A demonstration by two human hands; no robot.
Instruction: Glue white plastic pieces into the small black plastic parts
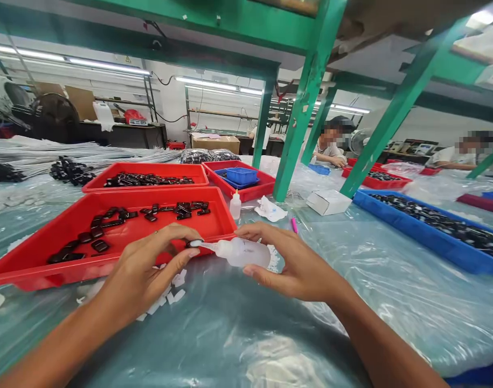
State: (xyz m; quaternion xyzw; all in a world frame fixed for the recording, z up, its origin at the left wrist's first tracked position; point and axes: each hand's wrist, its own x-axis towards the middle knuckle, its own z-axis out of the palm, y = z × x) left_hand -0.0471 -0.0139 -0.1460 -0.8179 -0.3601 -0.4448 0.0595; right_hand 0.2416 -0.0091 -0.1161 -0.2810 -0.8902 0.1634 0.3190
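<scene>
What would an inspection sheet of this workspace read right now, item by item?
Surface: green table under wrinkled clear plastic.
Job's things: translucent bottle, lying sideways, nozzle at a small dark piece with a pale face; contact unclear. More dark pieces lie in the nearest red tray.
Clutter: white scraps, crumpled white paper, pink pen, white box.
Hands: left hand pinches the small dark piece; right hand grips the bottle.
Cables: dark cable along the back wall.
Surroundings: green frame; co-workers beyond, towards the right.
</scene>
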